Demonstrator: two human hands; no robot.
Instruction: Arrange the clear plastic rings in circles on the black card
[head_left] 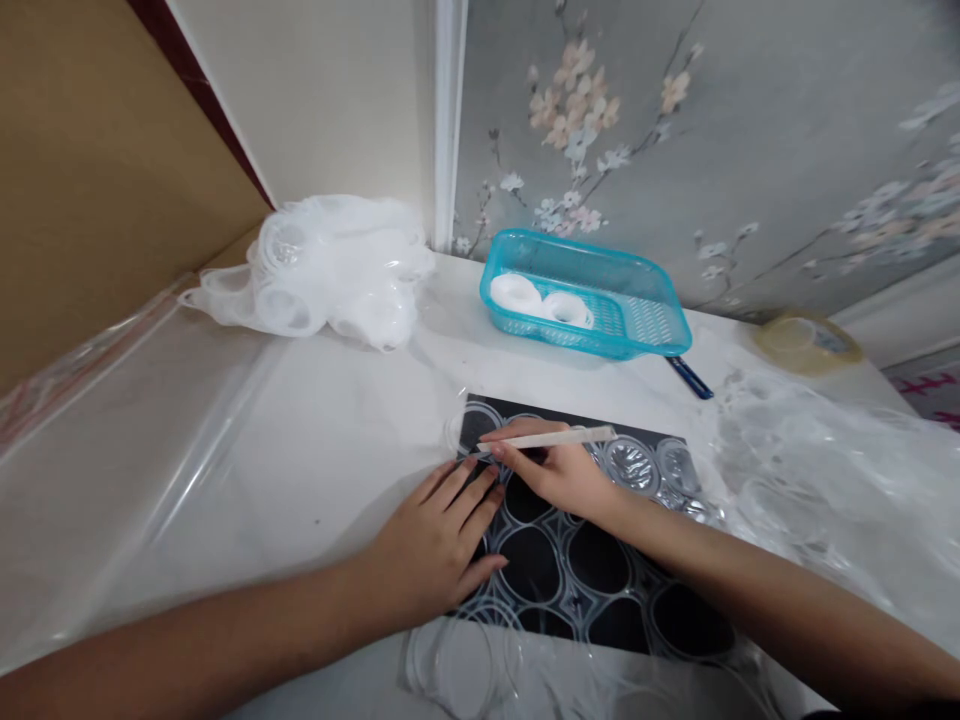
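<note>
A clear plastic sheet (600,590) with round cut-outs lies over a black mat (675,610) on the white table. My left hand (431,545) rests flat on the sheet's left edge, fingers stretched out. My right hand (559,475) pinches a thin white stick-like tool (559,438), its tip at the sheet's upper left corner.
A turquoise basket (645,320) holding white round pieces (540,298) stands at the back. A heap of clear plastic (337,270) lies back left, more crumpled plastic (817,470) at right. A tape roll (806,342) and a dark blue handle (690,378) sit near the basket. A cardboard wall (97,170) rises on the left.
</note>
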